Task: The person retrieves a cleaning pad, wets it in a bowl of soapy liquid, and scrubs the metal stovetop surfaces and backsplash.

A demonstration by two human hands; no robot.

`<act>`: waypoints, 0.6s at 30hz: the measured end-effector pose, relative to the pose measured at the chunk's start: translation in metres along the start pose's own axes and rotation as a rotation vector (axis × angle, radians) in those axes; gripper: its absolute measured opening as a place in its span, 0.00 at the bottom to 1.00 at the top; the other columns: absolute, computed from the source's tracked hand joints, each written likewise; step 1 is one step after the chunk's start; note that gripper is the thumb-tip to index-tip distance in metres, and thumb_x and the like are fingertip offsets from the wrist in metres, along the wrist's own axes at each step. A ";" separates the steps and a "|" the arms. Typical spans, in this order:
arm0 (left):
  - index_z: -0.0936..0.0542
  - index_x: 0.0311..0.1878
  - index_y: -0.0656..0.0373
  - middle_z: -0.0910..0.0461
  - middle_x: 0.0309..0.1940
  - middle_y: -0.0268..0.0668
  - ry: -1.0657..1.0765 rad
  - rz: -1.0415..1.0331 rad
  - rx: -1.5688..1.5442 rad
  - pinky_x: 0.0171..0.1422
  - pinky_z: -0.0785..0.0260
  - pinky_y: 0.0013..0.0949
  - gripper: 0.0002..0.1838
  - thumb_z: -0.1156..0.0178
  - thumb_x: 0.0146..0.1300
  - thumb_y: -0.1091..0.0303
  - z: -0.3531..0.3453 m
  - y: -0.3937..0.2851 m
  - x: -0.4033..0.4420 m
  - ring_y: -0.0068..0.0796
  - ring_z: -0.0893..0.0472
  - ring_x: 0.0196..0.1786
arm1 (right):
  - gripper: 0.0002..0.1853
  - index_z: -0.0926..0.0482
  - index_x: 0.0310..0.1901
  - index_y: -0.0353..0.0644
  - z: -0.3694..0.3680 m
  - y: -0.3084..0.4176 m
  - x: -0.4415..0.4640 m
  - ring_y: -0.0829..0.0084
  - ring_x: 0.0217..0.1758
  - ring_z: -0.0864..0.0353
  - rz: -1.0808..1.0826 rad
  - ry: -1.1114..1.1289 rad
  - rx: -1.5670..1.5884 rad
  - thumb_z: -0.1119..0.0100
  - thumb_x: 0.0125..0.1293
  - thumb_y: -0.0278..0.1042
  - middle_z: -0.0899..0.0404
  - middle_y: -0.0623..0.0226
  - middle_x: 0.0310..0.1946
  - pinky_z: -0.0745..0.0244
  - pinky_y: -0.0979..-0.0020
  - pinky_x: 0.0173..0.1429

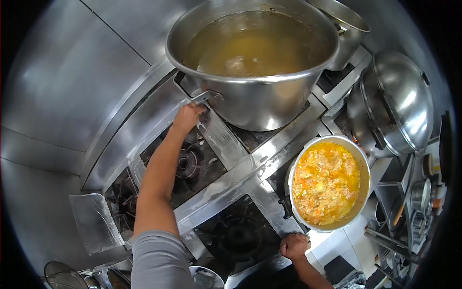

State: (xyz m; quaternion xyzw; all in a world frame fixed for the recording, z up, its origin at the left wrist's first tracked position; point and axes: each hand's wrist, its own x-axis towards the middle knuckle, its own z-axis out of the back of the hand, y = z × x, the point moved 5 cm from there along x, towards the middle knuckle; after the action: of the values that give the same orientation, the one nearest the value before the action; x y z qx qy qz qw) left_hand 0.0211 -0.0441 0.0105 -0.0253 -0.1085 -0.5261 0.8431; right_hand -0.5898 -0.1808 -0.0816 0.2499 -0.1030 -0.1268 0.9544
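Observation:
My left arm reaches across the stove, and my left hand (188, 117) is on the steel stove top (222, 137), just under the handle (201, 96) of a large stockpot (269, 98). Its fingers are curled down; what they hold, if anything, is hidden. Whitish wet streaks cover the metal around it. The stockpot contains a yellowish, cloudy liquid. My right hand (294, 246) is closed in a fist at the stove's front edge, below a pot of orange soup (327, 183). I cannot make out what is inside that fist.
Uncovered gas burners (184, 164) lie under and beside my left arm, with another burner (238, 233) nearer me. A second tall pot (344, 29) stands behind the stockpot. A big rounded steel vessel (392, 103) is at the right, above shelves of utensils. Steel walls border the left.

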 end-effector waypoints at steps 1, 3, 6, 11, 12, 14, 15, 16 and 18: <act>0.11 0.47 0.52 0.14 0.49 0.40 -0.049 0.016 -0.040 0.60 0.21 0.41 0.20 0.36 0.48 0.76 0.001 0.003 0.006 0.42 0.16 0.53 | 0.06 0.26 0.17 0.53 0.005 -0.001 0.001 0.61 0.26 0.25 0.020 -0.026 0.004 0.40 0.47 0.36 0.26 0.69 0.19 0.34 0.58 0.36; 0.11 0.46 0.52 0.13 0.47 0.41 -0.150 0.045 -0.118 0.58 0.21 0.44 0.20 0.36 0.47 0.76 -0.016 -0.008 0.019 0.42 0.15 0.51 | 0.07 0.27 0.17 0.52 0.013 -0.020 0.008 0.61 0.26 0.26 0.054 -0.053 -0.057 0.41 0.47 0.36 0.26 0.69 0.19 0.34 0.58 0.35; 0.11 0.43 0.53 0.13 0.42 0.42 -0.144 -0.129 -0.162 0.57 0.21 0.43 0.18 0.36 0.46 0.76 -0.012 -0.031 0.017 0.42 0.15 0.49 | 0.07 0.27 0.16 0.52 0.016 -0.021 -0.001 0.61 0.25 0.27 0.024 -0.033 -0.073 0.41 0.47 0.35 0.27 0.69 0.19 0.34 0.58 0.35; 0.11 0.43 0.54 0.13 0.36 0.44 -0.193 -0.034 -0.079 0.51 0.19 0.42 0.17 0.35 0.47 0.75 -0.020 -0.002 0.020 0.44 0.14 0.42 | 0.06 0.25 0.18 0.52 0.013 -0.014 0.003 0.61 0.28 0.25 0.023 0.011 -0.071 0.39 0.47 0.37 0.26 0.69 0.20 0.33 0.57 0.37; 0.11 0.43 0.54 0.13 0.36 0.44 -0.192 -0.035 -0.079 0.51 0.19 0.42 0.17 0.35 0.47 0.75 -0.015 -0.010 0.019 0.44 0.14 0.42 | 0.06 0.25 0.18 0.52 0.013 -0.015 0.001 0.61 0.28 0.25 0.022 0.012 -0.071 0.39 0.47 0.37 0.26 0.69 0.20 0.33 0.57 0.37; 0.11 0.45 0.52 0.13 0.34 0.45 -0.217 -0.175 -0.147 0.50 0.18 0.43 0.19 0.35 0.47 0.74 0.001 -0.030 0.017 0.45 0.13 0.39 | 0.06 0.25 0.18 0.52 0.009 -0.016 -0.001 0.61 0.28 0.25 0.014 0.013 -0.060 0.39 0.46 0.37 0.26 0.69 0.21 0.33 0.57 0.37; 0.11 0.45 0.52 0.13 0.34 0.45 -0.209 -0.179 -0.147 0.50 0.18 0.43 0.19 0.35 0.47 0.74 -0.006 -0.022 0.017 0.45 0.13 0.39 | 0.06 0.25 0.18 0.52 0.006 -0.015 -0.002 0.61 0.28 0.25 0.008 0.014 -0.053 0.39 0.46 0.37 0.26 0.69 0.21 0.33 0.57 0.37; 0.11 0.46 0.52 0.13 0.35 0.45 -0.163 -0.099 -0.137 0.50 0.18 0.43 0.19 0.36 0.48 0.74 -0.021 -0.006 0.019 0.45 0.13 0.41 | 0.06 0.25 0.18 0.52 0.006 -0.015 -0.002 0.61 0.28 0.25 0.019 0.001 -0.059 0.39 0.46 0.37 0.26 0.68 0.21 0.33 0.57 0.38; 0.11 0.46 0.52 0.13 0.36 0.44 -0.114 -0.020 -0.119 0.51 0.18 0.43 0.19 0.36 0.49 0.75 -0.028 0.009 0.016 0.44 0.13 0.42 | 0.06 0.26 0.18 0.52 0.002 -0.012 -0.002 0.61 0.28 0.25 0.032 -0.016 -0.058 0.39 0.46 0.37 0.26 0.68 0.20 0.33 0.57 0.38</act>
State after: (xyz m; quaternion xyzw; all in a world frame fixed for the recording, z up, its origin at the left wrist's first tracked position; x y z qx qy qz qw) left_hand 0.0401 -0.0587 -0.0125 -0.1042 -0.1252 -0.5376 0.8273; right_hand -0.5941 -0.1908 -0.0862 0.2192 -0.1109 -0.1165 0.9623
